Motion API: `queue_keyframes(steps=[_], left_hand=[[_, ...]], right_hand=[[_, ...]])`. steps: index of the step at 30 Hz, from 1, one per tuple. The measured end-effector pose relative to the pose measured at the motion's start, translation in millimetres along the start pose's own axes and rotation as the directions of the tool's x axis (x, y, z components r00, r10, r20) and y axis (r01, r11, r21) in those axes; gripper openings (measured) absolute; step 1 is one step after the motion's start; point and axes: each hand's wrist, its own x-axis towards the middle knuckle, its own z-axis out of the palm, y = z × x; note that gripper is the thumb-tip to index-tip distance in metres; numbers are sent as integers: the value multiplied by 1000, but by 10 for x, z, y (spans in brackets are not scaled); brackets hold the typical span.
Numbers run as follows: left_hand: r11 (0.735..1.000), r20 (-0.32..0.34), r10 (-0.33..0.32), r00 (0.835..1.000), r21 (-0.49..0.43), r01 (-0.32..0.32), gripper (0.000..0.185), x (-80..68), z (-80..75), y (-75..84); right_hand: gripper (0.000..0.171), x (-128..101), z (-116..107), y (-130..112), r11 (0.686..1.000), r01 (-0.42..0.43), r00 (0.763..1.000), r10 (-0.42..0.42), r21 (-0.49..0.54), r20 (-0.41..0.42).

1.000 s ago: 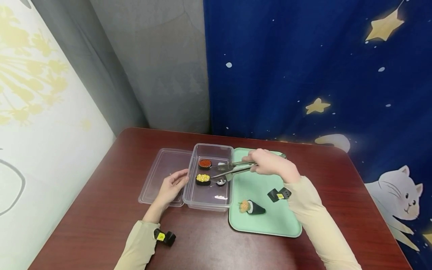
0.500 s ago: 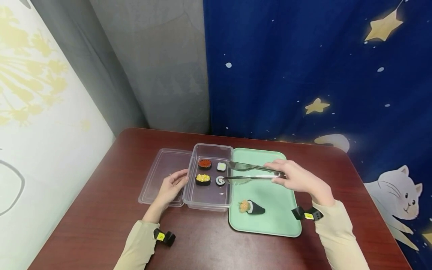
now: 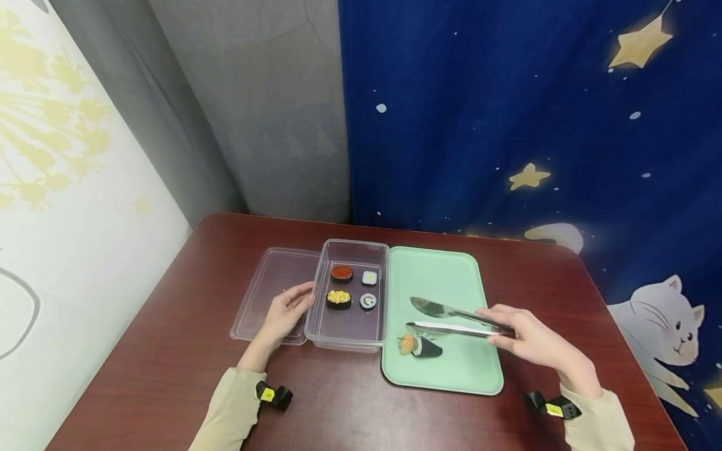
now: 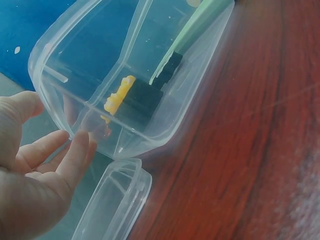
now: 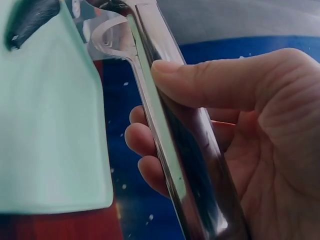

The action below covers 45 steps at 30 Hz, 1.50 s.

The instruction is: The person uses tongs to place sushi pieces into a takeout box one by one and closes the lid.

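Observation:
My right hand (image 3: 536, 341) grips metal tongs (image 3: 451, 319) (image 5: 170, 135) over the green tray (image 3: 445, 282). The tong tips are apart and hold nothing, just above a cone-shaped sushi roll (image 3: 420, 346) lying on the tray. My left hand (image 3: 287, 310) (image 4: 40, 170) rests with straight fingers against the left wall of a clear plastic box (image 3: 352, 335) (image 4: 125, 75). Inside the box sit a red-topped sushi (image 3: 341, 273), a yellow-topped sushi (image 3: 338, 299) (image 4: 125, 97), a pale square piece (image 3: 369, 277) and a small round roll (image 3: 368, 301).
The box's clear lid (image 3: 271, 291) (image 4: 115, 200) lies flat to the left of the box under my left hand. Everything stands on a dark red table (image 3: 169, 369); a blue starry curtain (image 3: 536, 125) hangs behind it.
My right hand has drawn the tongs out of the box, leaving the round roll inside, and moved them right and nearer, down to the cone roll. The left hand has stayed put.

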Motion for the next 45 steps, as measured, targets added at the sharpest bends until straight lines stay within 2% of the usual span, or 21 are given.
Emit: queue_keyframes(steps=[7,16,21,38,45], left_hand=[[1000,0,11,1000,10,-11,38,1,-7,-2],[1000,8,10,1000,3,-10,38,-4,-2,6],[1000,-2,-2,1000,1,2,38,-7,1,2],[1000,-8,-5,1000,21,5,38,-4,-3,-14],[1000,0,-6,1000,5,6,38,5,-2,-9]], right_hand=[[42,-208,110,12,998,-5,1000,5,60,-4],[41,-271,227,36,997,-13,999,9,82,38],[41,-275,257,46,998,-33,998,30,58,51],[42,-247,312,66,997,69,997,-68,-28,24],[41,-247,300,79,996,86,996,-86,-40,15]])
